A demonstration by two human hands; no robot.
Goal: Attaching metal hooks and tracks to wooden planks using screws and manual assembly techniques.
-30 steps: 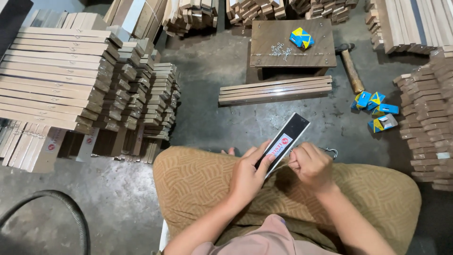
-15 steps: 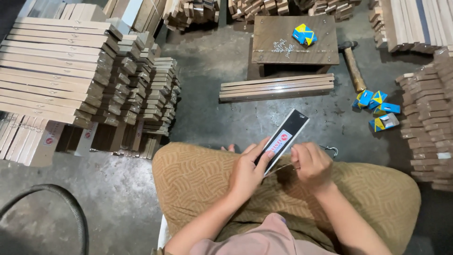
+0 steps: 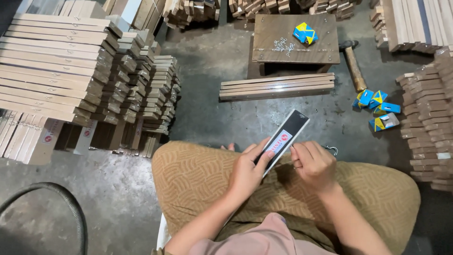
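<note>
My left hand (image 3: 247,172) grips a long flat black strip (image 3: 285,137) with a white and red label, held slanted over my lap. My right hand (image 3: 314,163) is closed at the strip's lower right edge, fingertips pinched against it. A small metal hook (image 3: 332,150) lies just right of that hand on my knee. My legs, in tan patterned trousers (image 3: 198,184), fill the lower frame.
Stacks of wooden slats (image 3: 61,75) rise at left and at right (image 3: 432,123). A low wooden stool (image 3: 295,42) ahead carries small metal hooks and a blue-yellow box. A hammer (image 3: 353,66), more small boxes (image 3: 377,106), long slats (image 3: 276,86) and a black hose (image 3: 71,208) lie on the concrete.
The strip and both hands stay almost in place; my right hand's fingers have shifted slightly along the strip's edge.
</note>
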